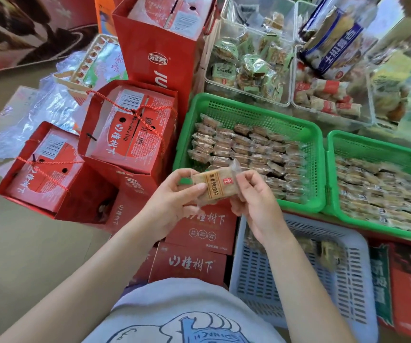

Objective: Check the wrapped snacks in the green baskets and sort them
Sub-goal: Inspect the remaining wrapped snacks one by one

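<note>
I'm inspecting one wrapped snack [214, 188], pinched between my left hand [174, 194] and right hand [254, 201]; next, I judge, comes choosing its basket [249, 112].

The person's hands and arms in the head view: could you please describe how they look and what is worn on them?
Both the left hand and the right hand are bare, with no gloves, rings, watch or bracelets visible. Both forearms are uncovered all the way to the frame's lower edge, so no sleeves show. The only clothing seen is a light grey top with a blue-and-white cartoon print.
</note>
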Demonstrator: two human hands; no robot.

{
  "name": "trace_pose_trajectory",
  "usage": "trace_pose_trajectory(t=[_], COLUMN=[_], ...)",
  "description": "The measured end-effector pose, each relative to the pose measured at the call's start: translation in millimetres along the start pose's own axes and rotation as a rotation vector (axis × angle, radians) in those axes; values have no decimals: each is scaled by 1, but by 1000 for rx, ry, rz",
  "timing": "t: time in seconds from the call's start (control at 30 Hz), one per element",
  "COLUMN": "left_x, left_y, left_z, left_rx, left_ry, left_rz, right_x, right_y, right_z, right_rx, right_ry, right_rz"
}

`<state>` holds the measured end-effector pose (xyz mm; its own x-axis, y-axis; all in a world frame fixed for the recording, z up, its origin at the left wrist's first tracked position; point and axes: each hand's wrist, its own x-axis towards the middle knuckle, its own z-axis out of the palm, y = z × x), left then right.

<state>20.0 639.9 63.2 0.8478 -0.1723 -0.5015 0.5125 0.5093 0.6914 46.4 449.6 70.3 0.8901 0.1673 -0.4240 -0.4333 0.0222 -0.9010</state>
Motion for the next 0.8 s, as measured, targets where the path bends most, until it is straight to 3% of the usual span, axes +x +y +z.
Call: trace_pose_trajectory(t=[0.37,0.67,0.8], left_x=[-16,-23,-28], left_y=[-24,-29,-30], left_z=[-9,7,6], left_rx=[-166,87,144], left_ry=[-93,101,73], left_rz=[-107,-78,-44], right_x=[-39,-51,-53], right_y=[11,19,23], right_z=[-25,-28,-30], right_rx=[-242,-215,-221], right_ry=[-58,88,135], right_rz=[45,-74,-87])
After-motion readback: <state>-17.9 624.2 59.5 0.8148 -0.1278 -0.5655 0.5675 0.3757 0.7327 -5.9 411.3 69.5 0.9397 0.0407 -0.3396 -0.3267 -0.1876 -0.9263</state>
